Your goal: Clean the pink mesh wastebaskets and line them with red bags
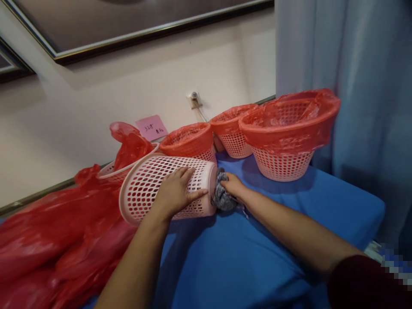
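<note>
A pink plastic mesh basket (144, 184) lies on its side on the blue table cover (257, 249), its mouth facing left. My left hand (175, 191) rests on its wall near the base, fingers wrapped over it. My right hand (233, 185) is closed on a grey cloth (222, 199) and presses it against the basket's bottom. Another pink basket (111, 171) sits just behind, with a red bag (130, 143) sticking out of it.
Three baskets lined with red bags stand along the back: a small one (189, 141), a middle one (231, 126), a large one (286, 128) at right. A heap of red plastic bags (48, 240) covers the left. Behind are a wall, a pink note (151, 127) and a curtain (354, 86).
</note>
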Tool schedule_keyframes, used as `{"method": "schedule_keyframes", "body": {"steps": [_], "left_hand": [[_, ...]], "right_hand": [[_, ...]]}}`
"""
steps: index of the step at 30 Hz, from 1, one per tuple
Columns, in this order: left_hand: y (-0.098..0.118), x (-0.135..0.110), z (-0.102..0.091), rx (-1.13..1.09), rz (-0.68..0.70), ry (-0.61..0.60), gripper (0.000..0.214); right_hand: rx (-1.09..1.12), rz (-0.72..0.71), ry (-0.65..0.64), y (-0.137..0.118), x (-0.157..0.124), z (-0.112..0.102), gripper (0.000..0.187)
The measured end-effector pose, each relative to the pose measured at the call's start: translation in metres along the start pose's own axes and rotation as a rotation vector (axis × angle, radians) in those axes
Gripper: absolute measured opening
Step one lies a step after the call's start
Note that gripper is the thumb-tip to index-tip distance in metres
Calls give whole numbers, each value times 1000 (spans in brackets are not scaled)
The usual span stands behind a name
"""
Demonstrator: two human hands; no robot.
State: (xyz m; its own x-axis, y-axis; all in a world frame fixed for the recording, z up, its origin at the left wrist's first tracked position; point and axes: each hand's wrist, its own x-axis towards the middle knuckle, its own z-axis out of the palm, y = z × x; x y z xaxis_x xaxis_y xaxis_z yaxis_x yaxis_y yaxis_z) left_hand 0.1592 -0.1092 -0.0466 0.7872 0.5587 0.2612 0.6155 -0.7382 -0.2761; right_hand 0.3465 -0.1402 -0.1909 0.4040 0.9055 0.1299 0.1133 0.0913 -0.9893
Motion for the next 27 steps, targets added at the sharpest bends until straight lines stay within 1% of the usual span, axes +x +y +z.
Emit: {"method": "schedule_keyframes", "body": {"steps": [2, 4, 7, 8, 9, 10, 12, 13, 14, 15, 17, 19, 20, 21, 23, 24, 25, 27], "left_hand": [[0, -2, 1, 14, -3, 0, 92], [0, -3, 2, 34, -7, -9, 91], [0, -4, 2, 36, -10, -1, 81], [0, -4, 2, 31, -9, 5, 77], [0, -5, 2, 26, -7, 11, 74], [-1, -5, 2, 21, -3, 16, 72], [-1, -7, 1, 12, 4, 22, 71], [-1, -8, 1, 9, 2, 25, 70], [-1, -9, 1, 6, 0, 29, 69], [-1, -11, 2, 5, -2, 33, 68], [-1, -13, 2, 6, 8, 35, 65], [-2, -14, 3, 6, 24, 28, 62], [-2, -15, 3, 2, 27, 26, 61], [-2, -15, 4, -3, 25, 25, 61], [-2, -15, 4, -10, 12, 25, 65], [-2, -15, 4, -12, 5, 24, 68], [-2, -16, 3, -11, -1, 24, 70], [-1, -17, 3, -6, -9, 22, 72]], "right_hand": [[34, -88, 49, -14, 10, -5, 40], [58, -187, 72, -23, -1, -8, 47], [48, -381, 28, -23, -43, -8, 54], [11, -459, -16, -20, -58, -7, 54], [-43, -500, -63, -16, -72, -6, 54], [-113, -511, -109, -12, -83, -6, 53], [-254, -456, -160, -7, -96, -6, 51], [-304, -439, -148, -7, -99, -7, 50], [-335, -455, -113, -10, -100, -8, 51], [-353, -506, -69, -14, -99, -10, 53], [-390, -677, -23, -26, -93, -15, 59], [-445, -810, -61, -40, -79, -19, 62], [-463, -824, -89, -46, -70, -21, 62], [-456, -780, -95, -51, -58, -22, 62], [-390, -575, -47, -55, -31, -23, 61], [-346, -446, -10, -54, -17, -23, 60], [-319, -352, 15, -51, -4, -23, 59], [-285, -224, 35, -42, 13, -23, 56]]}}
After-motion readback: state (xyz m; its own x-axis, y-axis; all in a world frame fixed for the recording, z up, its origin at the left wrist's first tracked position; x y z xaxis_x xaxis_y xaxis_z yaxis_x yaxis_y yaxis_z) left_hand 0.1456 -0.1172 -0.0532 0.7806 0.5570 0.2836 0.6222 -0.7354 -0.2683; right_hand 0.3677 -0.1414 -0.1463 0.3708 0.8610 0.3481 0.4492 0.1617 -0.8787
